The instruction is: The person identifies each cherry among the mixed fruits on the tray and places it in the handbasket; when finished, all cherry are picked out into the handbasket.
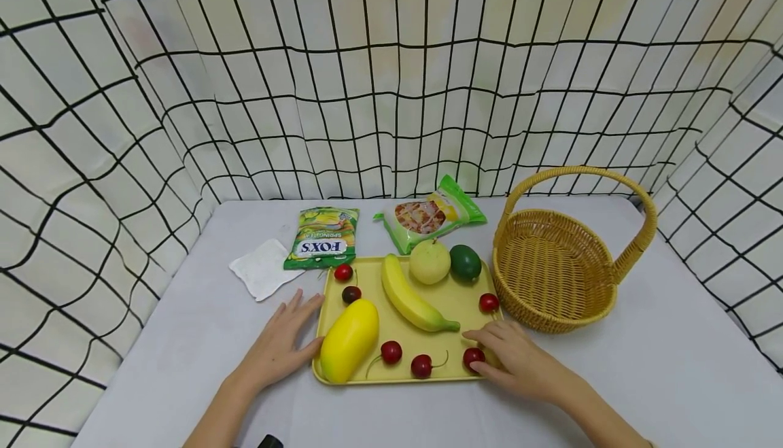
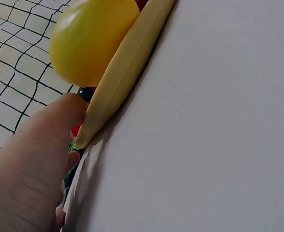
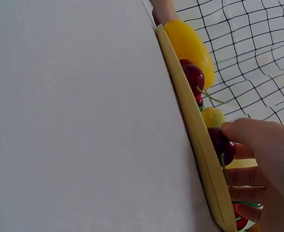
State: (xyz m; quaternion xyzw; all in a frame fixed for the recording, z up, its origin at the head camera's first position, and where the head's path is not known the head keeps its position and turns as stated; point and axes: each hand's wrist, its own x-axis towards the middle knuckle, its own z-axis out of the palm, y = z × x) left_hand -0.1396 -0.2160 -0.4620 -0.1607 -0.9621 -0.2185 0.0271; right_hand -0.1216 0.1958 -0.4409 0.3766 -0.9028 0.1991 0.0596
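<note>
In the head view my left hand (image 1: 280,346) lies at the left side of the yellow tray (image 1: 449,372), its fingers spread. Its thumb touches the tray's edge beside a yellow mango (image 1: 350,340). At the tray's front right corner, my right hand (image 1: 510,358) reaches around a dark red cherry (image 1: 474,358). In the right wrist view the thumb tip meets this cherry (image 3: 218,140), while the fingers extend behind it. More cherries (image 1: 391,352), a banana (image 1: 416,302), a pale round fruit (image 1: 429,262) and a dark green fruit (image 1: 465,263) lie on the tray.
A wicker basket (image 1: 553,271) with a tall handle stands right of the tray. Behind the tray lie a green FOX'S candy bag (image 1: 324,238) and a green-white snack packet (image 1: 422,220). White tissue (image 1: 263,270) lies at the left. Black netting (image 1: 397,88) hangs around the table.
</note>
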